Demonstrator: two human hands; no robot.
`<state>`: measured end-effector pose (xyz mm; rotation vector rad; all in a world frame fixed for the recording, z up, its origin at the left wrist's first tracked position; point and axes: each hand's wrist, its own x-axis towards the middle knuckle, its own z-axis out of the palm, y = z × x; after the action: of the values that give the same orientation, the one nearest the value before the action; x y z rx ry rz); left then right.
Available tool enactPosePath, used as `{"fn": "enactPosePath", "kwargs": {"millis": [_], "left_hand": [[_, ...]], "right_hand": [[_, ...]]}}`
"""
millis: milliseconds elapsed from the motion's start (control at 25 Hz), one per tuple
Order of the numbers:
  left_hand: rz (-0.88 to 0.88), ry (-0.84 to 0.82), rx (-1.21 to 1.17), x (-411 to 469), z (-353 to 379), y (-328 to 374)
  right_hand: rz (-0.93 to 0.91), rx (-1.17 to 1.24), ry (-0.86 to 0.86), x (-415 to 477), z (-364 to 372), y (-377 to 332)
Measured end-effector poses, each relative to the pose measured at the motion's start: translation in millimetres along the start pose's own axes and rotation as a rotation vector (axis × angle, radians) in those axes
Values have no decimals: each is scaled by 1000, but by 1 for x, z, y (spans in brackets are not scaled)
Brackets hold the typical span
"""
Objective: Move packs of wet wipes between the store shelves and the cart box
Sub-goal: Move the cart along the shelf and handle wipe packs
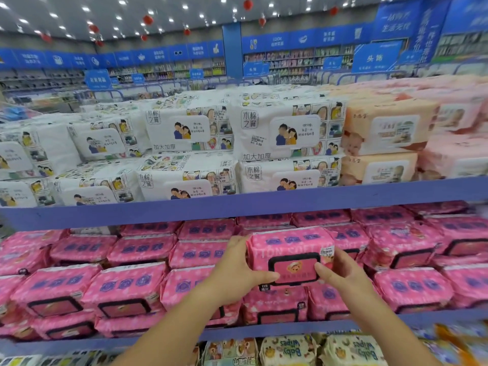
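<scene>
I'm gripping one pink pack [290, 256] with both hands, left hand [239, 270] clamped on its left end, right hand [340, 273] on its right end, thumbs pressing its front flap. The pack is sitting over the front row of the middle shelf [237, 204], near the front edge, roughly mid-length. Can't tell whether it's going in or coming out. Either way, I'm keeping it level and squeezing lightly, since soft packs are probably sagging and dragging neighbours [126, 289] along. The cart box isn't showing anywhere. Fingers behind the pack are hidden. The shelf's ends are cut off and the pack lettering is blurring badly.
</scene>
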<state>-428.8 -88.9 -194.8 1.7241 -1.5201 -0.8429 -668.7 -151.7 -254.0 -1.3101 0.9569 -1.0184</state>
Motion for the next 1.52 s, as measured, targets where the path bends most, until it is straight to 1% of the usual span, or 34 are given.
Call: {"fn": "enactPosePath", "kwargs": {"millis": [160, 200, 320, 400, 480, 600, 760, 880, 1000, 1120, 1200, 1360, 1520], "left_hand": [[-17, 31, 129, 8, 25, -6], [-29, 37, 186, 9, 27, -9], [-6, 111, 474, 11, 27, -14], [19, 130, 591, 14, 21, -19], [-4, 120, 621, 18, 18, -29], [-20, 129, 638, 16, 19, -45], [12, 133, 812, 19, 27, -53], [23, 112, 947, 21, 28, -51], [13, 71, 988, 24, 28, -48], [-5, 51, 947, 25, 26, -46], [-29, 60, 843, 25, 24, -45], [25, 173, 413, 7, 23, -45], [-53, 215, 43, -18, 23, -36]], "right_hand": [[5, -112, -8, -5, -12, 6], [5, -122, -43, -2, -12, 9], [39, -164, -82, 3, -6, 13], [44, -182, -85, 11, 1, 21], [53, -182, -87, 19, 7, 25], [81, -225, -146, 26, 12, 36], [129, -353, -122, 28, 10, 54], [107, -441, -127, 36, 8, 57], [96, -493, -115, 40, 7, 58], [77, -489, -118, 36, 7, 62], [91, -453, -109, 31, 10, 62], [108, -399, -74, 8, 19, 50], [135, -350, 5, -17, 26, 38]]}}
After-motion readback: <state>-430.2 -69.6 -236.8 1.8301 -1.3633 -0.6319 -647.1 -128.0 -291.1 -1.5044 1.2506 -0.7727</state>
